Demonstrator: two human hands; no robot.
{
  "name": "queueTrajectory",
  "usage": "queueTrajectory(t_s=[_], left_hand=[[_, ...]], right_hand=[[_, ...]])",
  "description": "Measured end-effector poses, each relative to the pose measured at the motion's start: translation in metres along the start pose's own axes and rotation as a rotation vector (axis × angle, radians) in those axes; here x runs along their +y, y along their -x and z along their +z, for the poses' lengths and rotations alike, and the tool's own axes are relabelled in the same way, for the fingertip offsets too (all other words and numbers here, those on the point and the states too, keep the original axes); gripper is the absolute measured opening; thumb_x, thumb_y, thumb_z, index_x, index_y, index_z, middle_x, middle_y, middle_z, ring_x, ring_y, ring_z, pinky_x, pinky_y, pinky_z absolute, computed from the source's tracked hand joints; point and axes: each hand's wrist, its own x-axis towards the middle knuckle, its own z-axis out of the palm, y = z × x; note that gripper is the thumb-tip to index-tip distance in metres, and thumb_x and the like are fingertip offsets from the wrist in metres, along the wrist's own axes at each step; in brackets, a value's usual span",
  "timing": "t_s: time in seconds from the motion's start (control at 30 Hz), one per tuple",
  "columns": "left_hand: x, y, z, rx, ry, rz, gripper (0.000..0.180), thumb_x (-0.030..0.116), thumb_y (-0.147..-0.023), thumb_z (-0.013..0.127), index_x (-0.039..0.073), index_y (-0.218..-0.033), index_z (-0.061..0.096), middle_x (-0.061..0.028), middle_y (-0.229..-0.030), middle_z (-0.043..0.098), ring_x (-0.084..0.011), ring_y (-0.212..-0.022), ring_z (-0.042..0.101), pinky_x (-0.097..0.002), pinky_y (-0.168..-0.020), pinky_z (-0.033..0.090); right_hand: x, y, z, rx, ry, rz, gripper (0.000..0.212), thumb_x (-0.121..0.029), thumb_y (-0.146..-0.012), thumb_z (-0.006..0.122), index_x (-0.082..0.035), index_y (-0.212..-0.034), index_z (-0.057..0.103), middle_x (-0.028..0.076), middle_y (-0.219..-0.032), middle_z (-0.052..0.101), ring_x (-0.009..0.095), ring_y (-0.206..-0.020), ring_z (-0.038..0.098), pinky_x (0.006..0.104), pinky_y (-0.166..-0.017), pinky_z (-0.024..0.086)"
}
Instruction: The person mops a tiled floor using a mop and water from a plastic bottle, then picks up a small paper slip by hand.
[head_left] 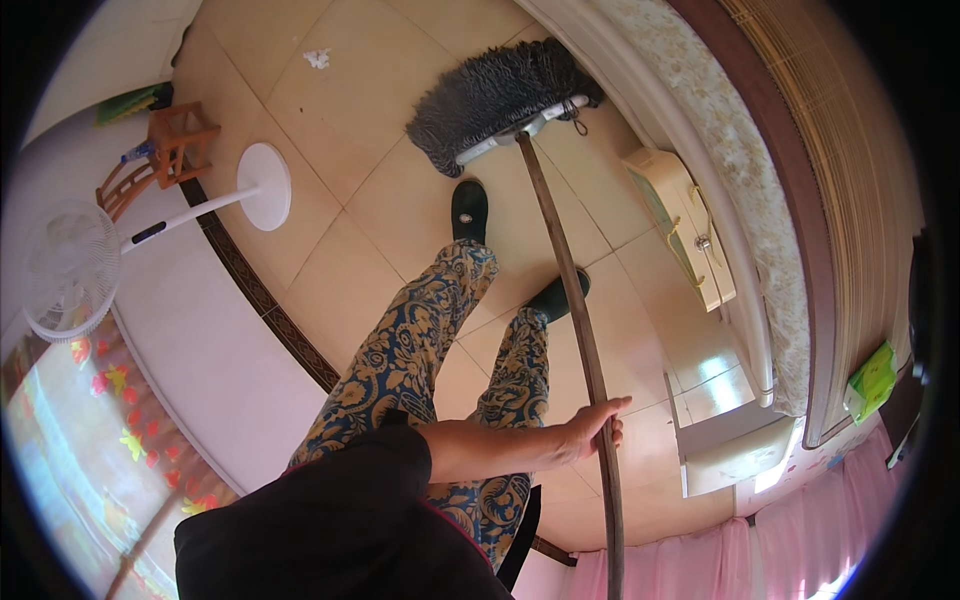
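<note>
My left hand [596, 428] is wrapped round the brown wooden handle of a mop, its forearm reaching across from the left. The handle [566, 245] runs from the lower edge up to a wide flat mop head [500, 95] with dark grey yarn, which lies on the tiled floor ahead of my feet. A pale frame and a small dark loop show where the handle joins the head. My right hand is out of view. Below the mop head are my two dark green shoes [468, 212], the right one partly behind the handle.
A white scrap [317, 59] lies on the beige tiles. At left stand a white pedestal fan [265, 185] and a small wooden chair [183, 143]. Along the right are a bed with a woven mat [810, 130], a cream drawer unit [690, 230], a green packet [870, 382] and pink curtains [690, 565].
</note>
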Motion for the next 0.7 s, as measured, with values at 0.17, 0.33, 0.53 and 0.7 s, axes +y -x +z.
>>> queueTrajectory(t_s=[0.17, 0.33, 0.53, 0.7], left_hand=[[0.134, 0.023, -0.001, 0.006, -0.062, 0.332, 0.027, 0.029, -0.072, 0.064, 0.01, -0.076, 0.045, -0.0009, -0.057, 0.045, -0.0132, -0.045, 0.047, -0.0269, -0.042, 0.04], [0.333, 0.06, -0.025, 0.203, -0.183, 0.766, 0.028, 0.027, -0.069, 0.067, 0.01, -0.072, 0.045, -0.0022, -0.054, 0.046, -0.0149, -0.041, 0.046, -0.0311, -0.039, 0.04], [0.443, 0.113, -0.049, 0.547, -0.373, 1.098, 0.019, 0.02, -0.069, 0.066, 0.004, -0.073, 0.057, -0.0025, -0.054, 0.048, -0.0142, -0.044, 0.046, -0.0269, -0.043, 0.04], [0.378, 0.069, -0.056, 0.494, -0.351, 0.981, 0.014, 0.017, -0.07, 0.063, 0.007, -0.067, 0.054, -0.0016, -0.054, 0.047, -0.012, -0.042, 0.044, -0.0254, -0.04, 0.038]], right_hand=[[-0.228, -0.069, -0.061, -0.037, 0.009, 0.082, 0.026, -0.015, -0.073, 0.059, -0.001, -0.094, 0.054, 0.012, -0.064, 0.056, 0.019, -0.058, 0.054, 0.0309, -0.049, 0.044], [-0.429, -0.138, -0.057, -0.13, -0.221, -0.339, 0.037, -0.011, -0.069, 0.061, -0.003, -0.102, 0.046, 0.014, -0.065, 0.058, 0.024, -0.056, 0.06, 0.0322, -0.05, 0.046], [-0.546, -0.154, -0.038, -0.323, -0.394, -0.538, 0.044, -0.018, -0.072, 0.061, -0.002, -0.107, 0.041, 0.023, -0.072, 0.058, 0.037, -0.067, 0.059, 0.04, -0.056, 0.047], [-0.444, -0.137, -0.027, -0.349, -0.437, -0.337, 0.037, -0.017, -0.071, 0.061, -0.001, -0.1, 0.045, 0.02, -0.071, 0.059, 0.033, -0.067, 0.06, 0.0365, -0.057, 0.048]])
